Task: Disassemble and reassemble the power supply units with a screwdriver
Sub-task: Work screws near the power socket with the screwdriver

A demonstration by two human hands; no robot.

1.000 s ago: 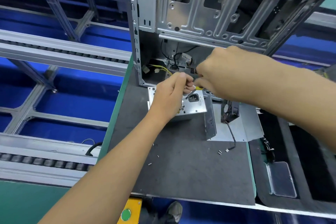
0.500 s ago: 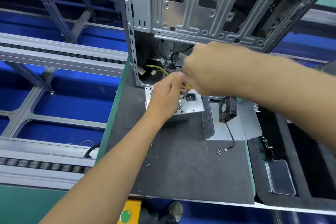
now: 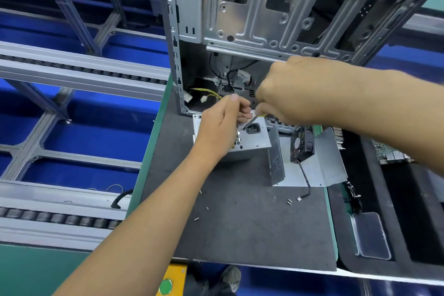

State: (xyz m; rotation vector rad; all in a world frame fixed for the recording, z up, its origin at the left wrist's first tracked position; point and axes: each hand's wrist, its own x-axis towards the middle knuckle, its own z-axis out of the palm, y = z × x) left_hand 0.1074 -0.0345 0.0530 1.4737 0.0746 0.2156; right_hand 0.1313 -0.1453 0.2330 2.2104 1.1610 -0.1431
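**Two hands work a screwdriver at the face of a power supply unit**

A silver power supply unit (image 3: 252, 138) sits on a dark grey bench mat (image 3: 240, 218), touching the open front edge of a bare metal computer case (image 3: 276, 14) that stands just behind it; its upper face shows a black mains socket (image 3: 253, 128) and a patch of vent holes.

The left hand (image 3: 219, 127) lies over the left part of that face; its fingers are curled in, thumb on top, and their tips sit beside the tool's shaft, though whether they pinch anything small cannot be told. The right hand (image 3: 290, 94) comes in from the right, above the unit, closed in a fist around a screwdriver (image 3: 251, 120); only a sliver of yellow handle and a thin dark shaft show, slanting down towards the socket.

Behind the unit, inside the case, yellow wires (image 3: 209, 93) with white plugs lie loose; just right of the unit a detached metal cover (image 3: 312, 170) lies flat with one flap standing up, and a black cooling fan (image 3: 301, 145) stands on edge on it, its lead trailing onto the mat. In front of the unit, several small screws (image 3: 289, 202) are scattered on the mat; further right sits a shallow clear tray (image 3: 371, 235); to the left runs a roller conveyor (image 3: 60, 218).
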